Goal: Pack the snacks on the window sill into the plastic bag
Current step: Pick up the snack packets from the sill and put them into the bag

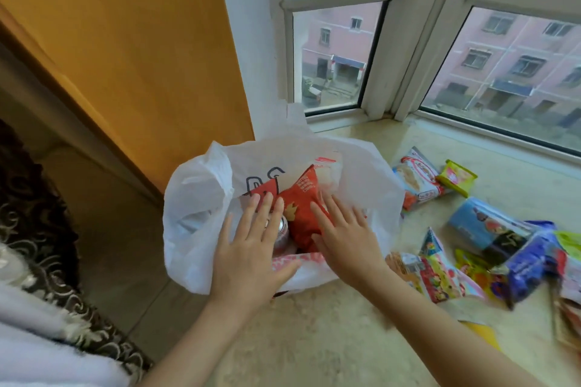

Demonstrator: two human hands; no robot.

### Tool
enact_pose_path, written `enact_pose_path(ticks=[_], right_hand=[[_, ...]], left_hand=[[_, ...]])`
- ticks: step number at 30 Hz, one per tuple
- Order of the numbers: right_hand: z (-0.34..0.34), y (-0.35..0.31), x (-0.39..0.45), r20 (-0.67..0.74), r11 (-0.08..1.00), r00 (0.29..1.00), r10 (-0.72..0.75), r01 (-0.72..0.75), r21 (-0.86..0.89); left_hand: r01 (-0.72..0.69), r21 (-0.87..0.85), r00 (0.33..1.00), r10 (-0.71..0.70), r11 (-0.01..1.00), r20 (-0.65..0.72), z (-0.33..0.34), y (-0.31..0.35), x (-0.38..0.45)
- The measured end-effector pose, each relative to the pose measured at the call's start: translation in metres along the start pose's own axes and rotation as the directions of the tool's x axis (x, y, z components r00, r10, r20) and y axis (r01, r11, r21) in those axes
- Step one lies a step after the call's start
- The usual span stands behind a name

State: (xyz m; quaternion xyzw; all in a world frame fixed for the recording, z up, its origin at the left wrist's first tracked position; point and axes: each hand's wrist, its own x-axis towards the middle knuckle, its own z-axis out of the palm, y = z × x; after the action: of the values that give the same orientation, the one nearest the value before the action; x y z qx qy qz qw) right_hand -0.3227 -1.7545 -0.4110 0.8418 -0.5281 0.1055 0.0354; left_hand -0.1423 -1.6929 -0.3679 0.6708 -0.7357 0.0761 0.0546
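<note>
A white plastic bag (pixel 195 198) stands open at the left end of the marble window sill (pixel 330 339). Inside it lie a red snack packet (pixel 301 207) and a silver can (pixel 282 229). My left hand (pixel 248 248) hovers flat over the bag's mouth, fingers spread, above the can. My right hand (pixel 342 229) rests with spread fingers on the red packet's right side. Neither hand grips anything. To the right on the sill lie loose snacks: a white and red packet (pixel 418 179), a green packet (pixel 456 177), a blue packet (pixel 484 226) and several more.
The window frame (pixel 386 50) rises behind the sill. An orange wall (pixel 125 56) stands to the left. Below the sill at lower left are a tiled floor (pixel 125 261) and patterned dark fabric (pixel 41 229). More packets (pixel 534 261) crowd the sill's right edge.
</note>
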Motion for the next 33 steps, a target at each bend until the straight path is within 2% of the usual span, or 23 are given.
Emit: enact_pose_path(ticks=[5, 10, 13, 17, 20, 22, 24, 28, 33], right_hand=[[-0.041, 0.017, -0.042, -0.093, 0.993, 0.991, 0.094, -0.087, 0.083], [-0.044, 0.056, -0.094, -0.191, 0.98, 0.963, 0.188, -0.171, 0.103], [-0.04, 0.081, -0.129, -0.192, 0.967, 0.948, 0.252, -0.243, 0.07], [-0.03, 0.107, -0.177, -0.087, 0.94, 0.937, 0.338, -0.34, -0.007], [-0.023, 0.114, -0.207, 0.003, 0.875, 0.875, 0.483, -0.483, -0.023], [-0.018, 0.116, -0.224, 0.086, 0.838, 0.833, 0.546, -0.546, -0.029], [-0.014, 0.117, -0.236, 0.212, 0.805, 0.784, 0.584, -0.592, -0.027], [-0.009, 0.116, -0.245, 0.432, 0.771, 0.687, 0.585, -0.636, -0.034], [-0.002, 0.112, -0.243, 0.475, 0.724, 0.663, 0.579, -0.686, 0.074]], left_hand=[[-0.085, -0.083, 0.994, 0.079, 0.993, -0.071, -0.004, 0.042, 0.015], [-0.202, -0.144, 0.977, 0.188, 0.969, -0.101, 0.005, 0.095, 0.024], [-0.266, -0.184, 0.963, 0.251, 0.946, -0.099, 0.018, 0.128, 0.024], [-0.352, -0.275, 0.929, 0.369, 0.895, 0.01, 0.043, 0.175, 0.021], [-0.394, -0.317, 0.866, 0.464, 0.863, 0.188, 0.06, 0.211, 0.023], [-0.387, -0.269, 0.831, 0.46, 0.882, 0.312, 0.071, 0.229, 0.026], [-0.348, -0.214, 0.832, 0.406, 0.913, 0.379, 0.079, 0.239, 0.028], [-0.293, -0.172, 0.838, 0.339, 0.94, 0.426, 0.087, 0.248, 0.03], [-0.256, -0.19, 0.858, 0.313, 0.948, 0.407, 0.093, 0.244, 0.031]])
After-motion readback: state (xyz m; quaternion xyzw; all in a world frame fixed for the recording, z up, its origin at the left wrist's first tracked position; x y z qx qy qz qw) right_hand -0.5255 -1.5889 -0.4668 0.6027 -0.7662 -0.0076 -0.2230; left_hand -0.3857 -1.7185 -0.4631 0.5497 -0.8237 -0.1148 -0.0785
